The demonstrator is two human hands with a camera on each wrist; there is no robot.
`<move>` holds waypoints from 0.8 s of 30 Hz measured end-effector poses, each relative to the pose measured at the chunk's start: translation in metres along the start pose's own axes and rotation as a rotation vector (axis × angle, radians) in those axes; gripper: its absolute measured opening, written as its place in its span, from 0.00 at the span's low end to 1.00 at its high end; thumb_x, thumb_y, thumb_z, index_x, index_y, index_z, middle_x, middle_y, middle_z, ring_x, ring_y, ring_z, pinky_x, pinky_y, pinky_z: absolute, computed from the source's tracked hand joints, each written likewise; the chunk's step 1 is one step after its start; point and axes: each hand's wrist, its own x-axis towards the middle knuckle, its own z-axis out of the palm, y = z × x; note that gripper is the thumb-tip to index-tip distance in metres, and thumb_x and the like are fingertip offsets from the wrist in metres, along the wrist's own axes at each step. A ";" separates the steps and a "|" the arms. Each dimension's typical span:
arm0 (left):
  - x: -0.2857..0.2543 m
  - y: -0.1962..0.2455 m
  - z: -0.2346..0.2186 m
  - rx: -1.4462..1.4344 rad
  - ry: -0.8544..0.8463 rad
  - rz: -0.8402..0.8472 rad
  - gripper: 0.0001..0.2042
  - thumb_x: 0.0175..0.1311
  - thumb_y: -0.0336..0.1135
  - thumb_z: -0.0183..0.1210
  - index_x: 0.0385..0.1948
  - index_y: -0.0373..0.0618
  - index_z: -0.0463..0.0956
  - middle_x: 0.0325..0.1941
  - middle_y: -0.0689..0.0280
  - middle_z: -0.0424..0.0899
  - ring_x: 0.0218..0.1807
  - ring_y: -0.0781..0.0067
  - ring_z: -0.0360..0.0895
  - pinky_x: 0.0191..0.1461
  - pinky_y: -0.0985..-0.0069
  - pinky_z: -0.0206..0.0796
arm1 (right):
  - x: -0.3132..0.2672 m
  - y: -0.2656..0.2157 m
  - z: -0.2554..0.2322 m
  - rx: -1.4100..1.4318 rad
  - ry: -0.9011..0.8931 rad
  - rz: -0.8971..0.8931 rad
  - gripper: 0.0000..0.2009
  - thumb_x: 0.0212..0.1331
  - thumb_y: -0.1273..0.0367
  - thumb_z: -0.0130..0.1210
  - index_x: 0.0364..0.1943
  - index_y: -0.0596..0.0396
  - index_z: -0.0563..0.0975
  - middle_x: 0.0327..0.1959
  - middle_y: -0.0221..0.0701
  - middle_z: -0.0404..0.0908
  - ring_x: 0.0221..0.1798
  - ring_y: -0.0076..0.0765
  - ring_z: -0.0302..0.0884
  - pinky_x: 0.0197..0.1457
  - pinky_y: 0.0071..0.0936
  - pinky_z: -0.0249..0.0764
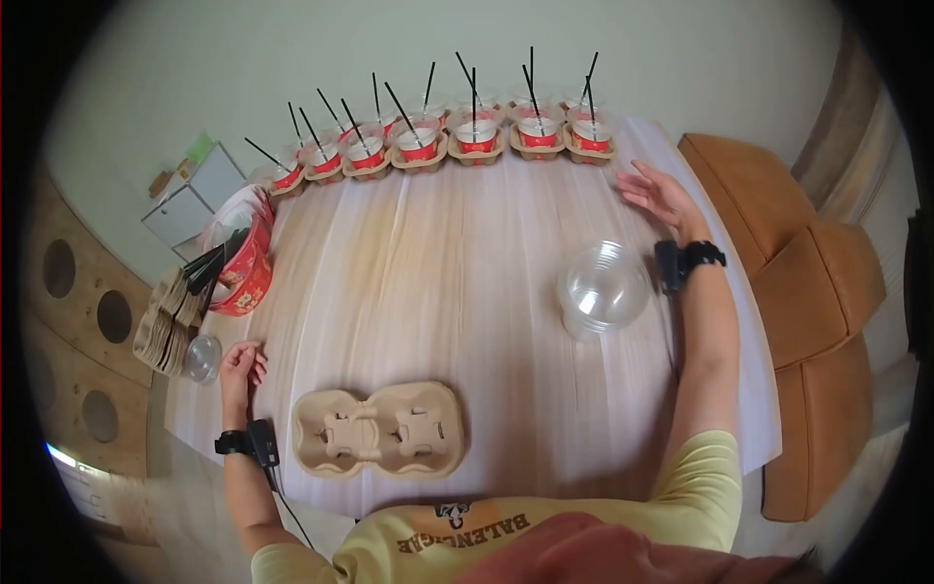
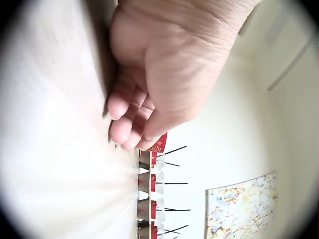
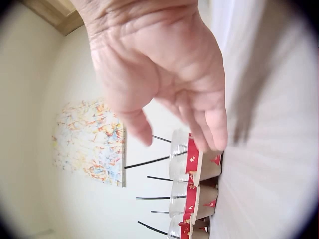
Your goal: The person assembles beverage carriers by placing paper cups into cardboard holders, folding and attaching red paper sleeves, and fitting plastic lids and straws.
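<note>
The left hand (image 1: 243,368) rests at the table's left edge, fingers loosely curled and holding nothing, between a small clear lid (image 1: 202,359) and an empty cardboard cup carrier (image 1: 428,428). In the left wrist view the same hand (image 2: 169,69) has its fingertips close to the tabletop. At the far right, the right hand (image 1: 660,198) is held with relaxed fingers and nothing in them, near the end of a row of red cups (image 1: 589,132) with clear lids and black straws in carriers. The right wrist view shows this hand (image 3: 164,74) in front of lidded cups (image 3: 193,154).
Stacked clear plastic lids (image 1: 605,292) lie on the table's right side. At the left edge stand a red patterned tub (image 1: 248,273), black straws (image 1: 206,268) and stacked carriers (image 1: 165,326). A brown leather seat (image 1: 812,282) is beyond the right edge.
</note>
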 end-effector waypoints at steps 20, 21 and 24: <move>-0.085 0.077 0.068 0.769 -0.276 0.583 0.10 0.46 0.32 0.59 0.31 0.43 0.71 0.28 0.58 0.74 0.30 0.55 0.72 0.31 0.65 0.64 | -0.259 0.065 0.238 -1.126 -0.133 -0.325 0.14 0.48 0.71 0.56 0.41 0.56 0.73 0.27 0.31 0.74 0.29 0.26 0.71 0.30 0.22 0.68; -0.080 0.074 0.069 0.804 -0.294 0.616 0.09 0.46 0.31 0.58 0.29 0.42 0.70 0.27 0.57 0.74 0.31 0.54 0.73 0.31 0.64 0.64 | -0.253 0.072 0.249 -1.155 -0.151 -0.378 0.14 0.47 0.71 0.57 0.40 0.57 0.73 0.25 0.33 0.74 0.27 0.28 0.71 0.28 0.23 0.68; -0.073 0.073 0.075 0.859 -0.273 0.639 0.09 0.45 0.31 0.59 0.25 0.41 0.68 0.25 0.57 0.75 0.29 0.56 0.74 0.31 0.66 0.64 | -0.237 0.085 0.265 -1.324 -0.219 -0.353 0.13 0.48 0.70 0.57 0.38 0.56 0.73 0.21 0.28 0.73 0.25 0.23 0.70 0.27 0.21 0.67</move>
